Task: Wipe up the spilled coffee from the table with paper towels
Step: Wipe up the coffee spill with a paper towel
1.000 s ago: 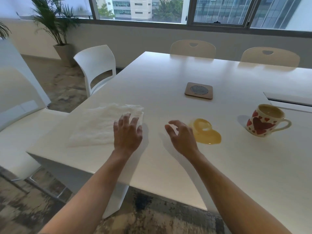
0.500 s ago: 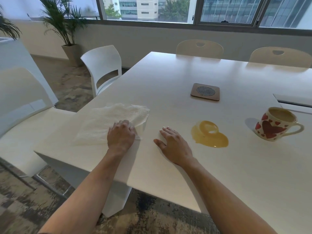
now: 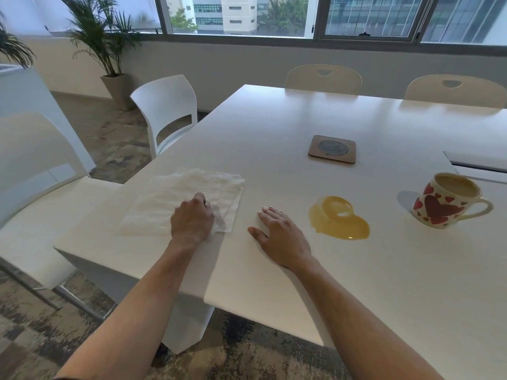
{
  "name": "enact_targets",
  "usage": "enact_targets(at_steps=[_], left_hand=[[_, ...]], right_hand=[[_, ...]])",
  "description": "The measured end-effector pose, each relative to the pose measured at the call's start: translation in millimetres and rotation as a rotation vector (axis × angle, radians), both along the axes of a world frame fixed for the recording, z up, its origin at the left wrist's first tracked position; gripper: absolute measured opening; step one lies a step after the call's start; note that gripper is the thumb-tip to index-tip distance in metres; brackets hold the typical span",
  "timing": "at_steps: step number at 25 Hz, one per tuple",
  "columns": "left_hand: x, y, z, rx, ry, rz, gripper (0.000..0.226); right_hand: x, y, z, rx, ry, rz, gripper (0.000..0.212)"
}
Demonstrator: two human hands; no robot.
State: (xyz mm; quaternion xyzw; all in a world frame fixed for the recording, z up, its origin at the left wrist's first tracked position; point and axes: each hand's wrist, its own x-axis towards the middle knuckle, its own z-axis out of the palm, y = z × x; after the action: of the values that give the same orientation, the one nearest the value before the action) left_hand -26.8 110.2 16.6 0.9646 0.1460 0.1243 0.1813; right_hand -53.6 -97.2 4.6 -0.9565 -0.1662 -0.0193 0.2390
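Since a moment ago our left hand (image 3: 192, 219) has curled tighter, its fingers bunching and gripping the near right corner of the paper towels (image 3: 175, 201) at ten o'clock on the white table (image 3: 274, 124). Our right hand (image 3: 279, 234) lies flat, fingers relaxed, at twelve. The spilled coffee (image 3: 340, 219) pools at one o'clock, a heart-patterned mug (image 3: 445, 201) at two, a brown coaster (image 3: 332, 148) beyond.

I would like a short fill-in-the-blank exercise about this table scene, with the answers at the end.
1. The left hand grips the ____.
2. The right hand lies flat on the ____.
3. The spill lies between the right hand and the ____.
4. The mug has red ____ on it.

Answers: paper towels; table; mug; hearts
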Motion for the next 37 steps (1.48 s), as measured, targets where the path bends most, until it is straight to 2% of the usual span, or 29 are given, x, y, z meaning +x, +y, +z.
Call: enact_targets(at_steps=[5, 11, 21, 28, 33, 37], left_hand=[[-2.8, -3.6, 4.0, 0.023, 0.030, -0.036, 0.036], [-0.8, -8.9, 5.7, 0.103, 0.012, -0.079, 0.031], [7.0, 1.8, 11.8, 0.006, 0.065, -0.069, 0.020], [2.6, 7.6, 30.1, -0.077, -0.042, -0.012, 0.025], [4.0, 8.4, 75.3, -0.174, -0.190, 0.011, 0.025], [2.2, -7.3, 109.1, -0.289, -0.301, -0.127, 0.025]], right_hand=[[0.6, -0.5, -1.8, 0.000, 0.001, -0.001, 0.060], [0.8, -1.3, -3.1, 0.002, 0.001, -0.004, 0.060], [-0.2, -1.3, -2.7, 0.021, -0.009, -0.002, 0.060], [0.2, -1.2, -2.9, 0.035, -0.001, 0.005, 0.059], [-1.9, -3.8, 1.9, 0.235, 0.019, -0.052, 0.055], [-6.4, -7.1, 7.3, 0.459, -0.060, -0.125, 0.047]])
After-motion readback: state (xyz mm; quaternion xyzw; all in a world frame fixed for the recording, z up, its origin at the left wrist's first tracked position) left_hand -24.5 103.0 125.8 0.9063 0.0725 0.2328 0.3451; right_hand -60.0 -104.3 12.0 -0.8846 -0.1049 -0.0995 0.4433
